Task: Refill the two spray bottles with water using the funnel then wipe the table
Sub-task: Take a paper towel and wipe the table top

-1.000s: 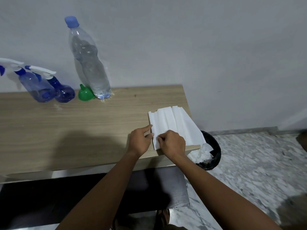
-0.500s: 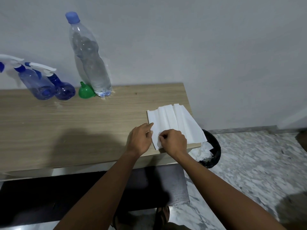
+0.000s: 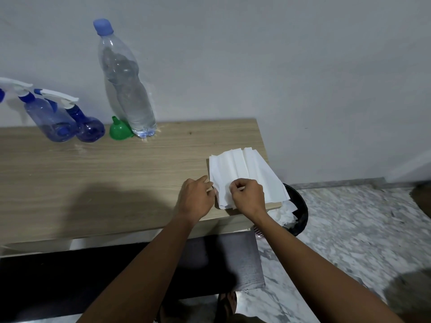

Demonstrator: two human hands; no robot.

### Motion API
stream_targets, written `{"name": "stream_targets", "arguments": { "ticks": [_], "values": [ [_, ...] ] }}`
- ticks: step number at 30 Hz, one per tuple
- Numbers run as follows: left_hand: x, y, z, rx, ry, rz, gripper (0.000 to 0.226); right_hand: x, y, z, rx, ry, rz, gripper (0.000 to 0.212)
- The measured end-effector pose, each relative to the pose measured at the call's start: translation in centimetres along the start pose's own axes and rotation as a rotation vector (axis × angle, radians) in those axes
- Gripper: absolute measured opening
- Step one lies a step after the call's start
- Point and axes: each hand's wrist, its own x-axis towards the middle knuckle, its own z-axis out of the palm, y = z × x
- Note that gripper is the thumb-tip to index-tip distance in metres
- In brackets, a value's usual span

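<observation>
Little has moved in the last second: both hands have stayed at the near edge of the tissue stack point(image 3: 242, 169), and the right hand point(image 3: 248, 197) has curled tighter, its fingertips now pinching the top layer of paper as if to peel a sheet free. The left hand point(image 3: 196, 199) sits just beside it with its fingers touching the stack's near left corner. Whether it nips the paper or only steadies it, I cannot tell. This looks like the start of the wiping step.

Well beyond the left hand and off to its left, the two spray bottles point(image 3: 50, 117) stand touching each other with their trigger heads on and liquid in them, so the refilling seems done. Closer in from them, the green funnel point(image 3: 119, 131) lies against the foot of the capped water bottle point(image 3: 127, 89).

The wooden surface point(image 3: 116, 173) between hands and bottles shows faint wet marks near the bottles. Just right of the right hand and below the surface edge, a black bin point(image 3: 302, 220) holds crumpled paper. The stack overhangs that edge, so a careless tug could drag it off.
</observation>
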Motion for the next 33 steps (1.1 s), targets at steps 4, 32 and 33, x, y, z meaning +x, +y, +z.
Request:
{"name": "stream_targets", "arguments": {
  "ticks": [4, 32, 33],
  "values": [
    [0.4, -0.8, 0.6, 0.019, -0.033, 0.011, 0.031, 0.0, 0.2, 0.1, -0.064, -0.003, -0.01, 0.02],
    [1.4, 2.0, -0.8, 0.227, -0.022, -0.102, 0.048, 1.9, -2.5, -6.7, 0.293, 0.254, 0.003, 0.011],
    [1.5, 2.6, -0.9, 0.237, -0.007, -0.054, 0.047, 2.1, -2.8, -7.3, 0.302, 0.237, -0.008, 0.016]
  ]
}}
